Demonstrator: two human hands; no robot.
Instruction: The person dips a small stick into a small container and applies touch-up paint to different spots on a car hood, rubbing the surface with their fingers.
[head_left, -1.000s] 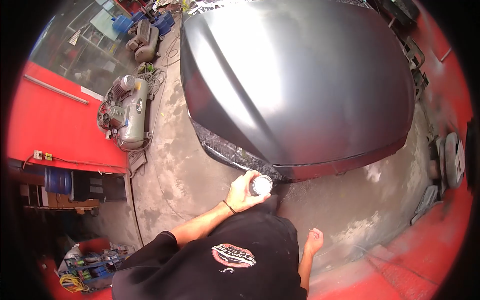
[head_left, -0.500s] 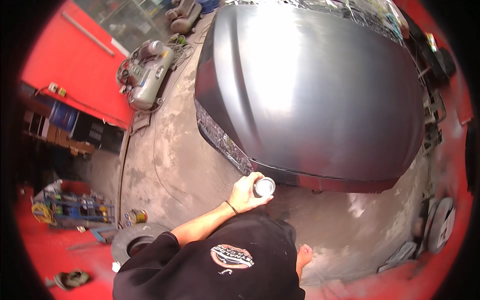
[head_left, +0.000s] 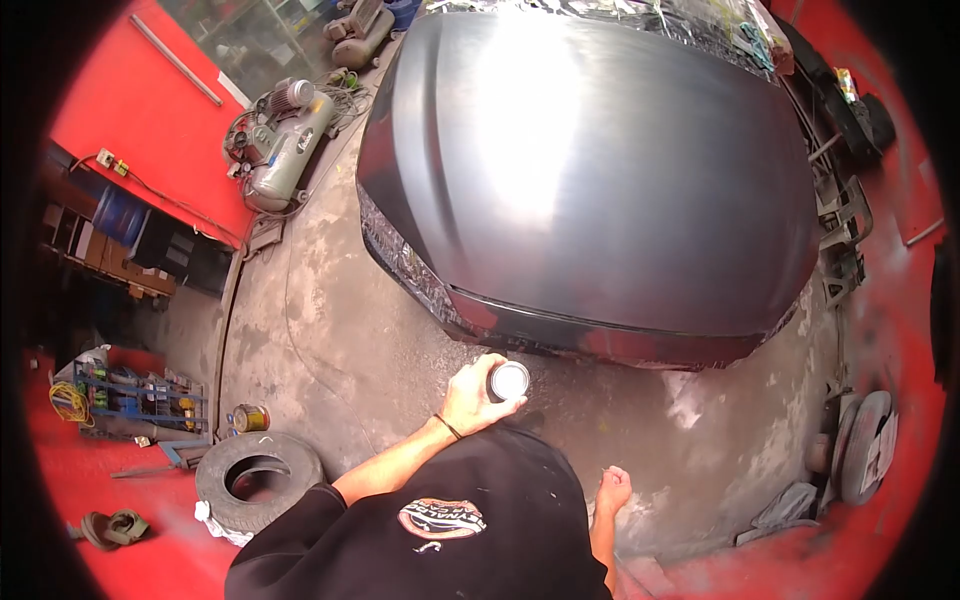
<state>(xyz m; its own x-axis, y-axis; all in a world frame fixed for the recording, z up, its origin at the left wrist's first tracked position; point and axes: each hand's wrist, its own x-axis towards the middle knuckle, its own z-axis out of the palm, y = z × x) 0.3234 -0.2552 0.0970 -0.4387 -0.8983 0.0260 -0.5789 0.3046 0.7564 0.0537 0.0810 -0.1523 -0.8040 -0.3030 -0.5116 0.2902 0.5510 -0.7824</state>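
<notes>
My left hand [head_left: 468, 396] is wrapped round a small round tin can [head_left: 509, 381] with a dark side and a silvery top, held in front of the car. Whether the can is lidded I cannot tell. Low at my right side is my right hand [head_left: 613, 490], its fingers curled in; anything inside them is too small to make out. Ahead stands a car with a smooth dark bonnet [head_left: 620, 190], apart from both hands. Crinkled plastic film [head_left: 405, 260] covers its headlight area.
An air compressor [head_left: 290, 150] stands by the red wall at left. A tyre [head_left: 300, 480], a paint tin [head_left: 249, 418] and a blue rack [head_left: 140, 400] of bottles are at lower left. Wheels [head_left: 868, 445] lean at the right. A thin hose [head_left: 292, 330] crosses the concrete floor.
The view has shifted, so the car sits further left and higher. My left hand still holds the can. My right hand has come up and shows more fully, fingers curled.
</notes>
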